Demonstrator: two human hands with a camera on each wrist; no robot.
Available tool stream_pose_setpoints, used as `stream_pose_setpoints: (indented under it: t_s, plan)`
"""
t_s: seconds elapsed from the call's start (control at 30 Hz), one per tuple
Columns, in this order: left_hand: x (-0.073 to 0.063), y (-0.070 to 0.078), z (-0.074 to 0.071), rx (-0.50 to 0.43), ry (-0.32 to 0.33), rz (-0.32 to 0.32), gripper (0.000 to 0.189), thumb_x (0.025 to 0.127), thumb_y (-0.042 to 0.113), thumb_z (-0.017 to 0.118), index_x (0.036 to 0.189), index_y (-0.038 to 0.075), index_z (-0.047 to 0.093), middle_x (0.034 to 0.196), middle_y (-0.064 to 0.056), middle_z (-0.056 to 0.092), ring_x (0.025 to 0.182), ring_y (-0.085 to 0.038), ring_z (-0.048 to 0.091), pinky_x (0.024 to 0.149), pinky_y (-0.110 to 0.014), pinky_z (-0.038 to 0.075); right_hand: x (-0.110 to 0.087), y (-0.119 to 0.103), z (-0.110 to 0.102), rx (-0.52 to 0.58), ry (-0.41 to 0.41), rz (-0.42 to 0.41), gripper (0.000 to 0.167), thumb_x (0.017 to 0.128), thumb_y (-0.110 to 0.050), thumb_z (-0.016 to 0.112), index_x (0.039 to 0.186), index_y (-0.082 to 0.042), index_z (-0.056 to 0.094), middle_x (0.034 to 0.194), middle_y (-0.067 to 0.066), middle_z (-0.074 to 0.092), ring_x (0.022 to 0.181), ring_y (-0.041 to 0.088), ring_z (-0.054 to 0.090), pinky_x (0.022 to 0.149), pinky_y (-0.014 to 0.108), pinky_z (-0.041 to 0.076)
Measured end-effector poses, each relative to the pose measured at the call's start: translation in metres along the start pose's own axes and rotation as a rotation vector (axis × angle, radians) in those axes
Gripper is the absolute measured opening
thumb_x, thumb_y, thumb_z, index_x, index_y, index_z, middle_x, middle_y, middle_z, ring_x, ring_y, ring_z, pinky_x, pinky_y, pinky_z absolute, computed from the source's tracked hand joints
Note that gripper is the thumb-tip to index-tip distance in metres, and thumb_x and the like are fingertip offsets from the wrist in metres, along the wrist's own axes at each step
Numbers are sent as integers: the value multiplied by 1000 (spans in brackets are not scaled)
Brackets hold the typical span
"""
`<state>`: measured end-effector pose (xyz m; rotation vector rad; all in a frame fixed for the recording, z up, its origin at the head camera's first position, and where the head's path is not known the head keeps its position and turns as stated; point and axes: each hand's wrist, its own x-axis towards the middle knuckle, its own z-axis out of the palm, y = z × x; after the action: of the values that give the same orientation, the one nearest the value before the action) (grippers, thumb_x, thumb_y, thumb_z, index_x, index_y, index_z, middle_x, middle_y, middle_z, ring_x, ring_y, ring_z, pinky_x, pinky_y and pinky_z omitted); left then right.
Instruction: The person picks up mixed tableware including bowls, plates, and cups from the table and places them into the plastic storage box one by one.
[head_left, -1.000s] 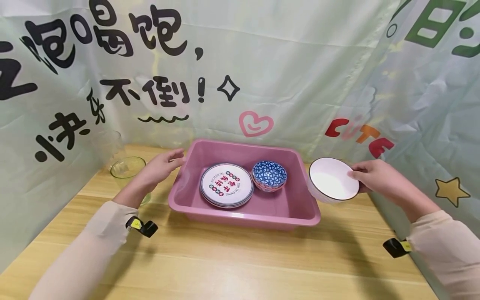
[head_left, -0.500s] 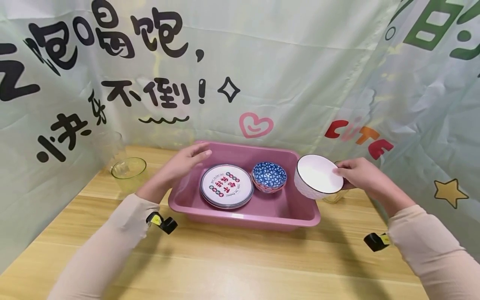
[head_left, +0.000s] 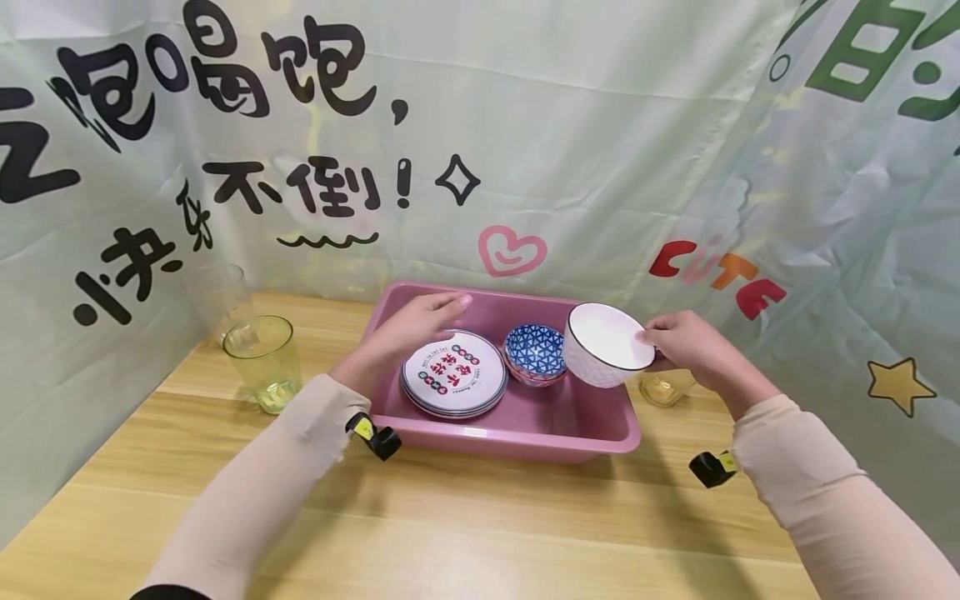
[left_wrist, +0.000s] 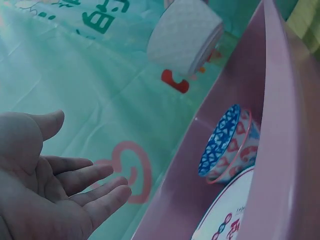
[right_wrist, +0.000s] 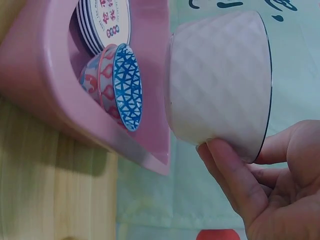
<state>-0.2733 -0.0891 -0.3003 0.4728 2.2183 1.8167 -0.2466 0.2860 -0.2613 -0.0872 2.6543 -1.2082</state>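
A white bowl [head_left: 600, 367] with a dark rim and a diamond-textured outside is pinched at its right rim by my right hand [head_left: 686, 346]. The right wrist view shows fingers under its wall and the thumb at the rim. The bowl is raised over the right part of a pink plastic basin [head_left: 510, 437], tilted a little. My left hand [head_left: 412, 325] hovers over the basin's left part with relaxed fingers, holding nothing. Inside the basin lie a stack of printed white plates [head_left: 453, 375] and, beside it, small patterned bowls [head_left: 536, 350] stacked, the upper one blue and white.
On the wooden table [head_left: 480, 533] left of the basin stands a yellow-green glass [head_left: 266, 367], with a clear glass [head_left: 217, 296] behind it. An amber glass [head_left: 663, 390] sits right of the basin, under my right hand. A printed cloth [head_left: 600, 167] hangs behind.
My right hand has brought the white bowl leftward, from beside the basin to over its right part. My left hand has moved right, from near the yellow-green glass to over the basin.
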Motion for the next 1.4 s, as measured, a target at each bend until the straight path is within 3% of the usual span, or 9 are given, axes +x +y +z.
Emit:
stream_pose_setpoints:
  t_s: [0.3, 0.73, 0.97, 1.2, 1.4]
  plan:
    - [21, 5, 24, -72, -40, 0, 54, 103, 34, 51, 145, 1, 43, 142, -19, 49, 130, -33, 48, 108, -42, 40, 14, -6, 14, 70, -5, 31, 33, 101, -10, 48, 116, 19, 53, 95, 15, 59, 77, 12, 65, 75, 32, 59]
    - [52, 7, 51, -47, -48, -53, 59, 101, 40, 53, 145, 2, 44, 144, -16, 48, 128, -31, 50, 102, -37, 46, 36, -20, 28, 97, 4, 62, 28, 99, -7, 46, 109, 17, 56, 104, 21, 57, 78, 16, 68, 87, 45, 55]
    - [62, 5, 62, -34, -39, -63, 55, 101, 38, 54, 143, 4, 48, 143, -15, 50, 126, -32, 52, 104, -42, 45, 45, -23, 34, 99, 23, 70, 28, 98, -5, 46, 110, 18, 56, 108, 23, 56, 77, 16, 68, 88, 46, 54]
    - [70, 3, 73, 27, -39, -45, 54, 102, 39, 52, 144, 7, 48, 144, -12, 49, 129, -26, 49, 104, -44, 44, 53, -24, 40, 70, 47, 75, 26, 98, -7, 47, 105, 14, 60, 108, 22, 58, 85, 23, 69, 90, 47, 53]
    - [78, -2, 77, 128, -3, -10, 47, 103, 37, 49, 142, 11, 52, 133, -10, 57, 114, -23, 55, 96, -38, 49, 57, -25, 44, -21, 97, 80, 28, 97, -10, 47, 101, 11, 65, 104, 18, 61, 92, 27, 64, 89, 43, 53]
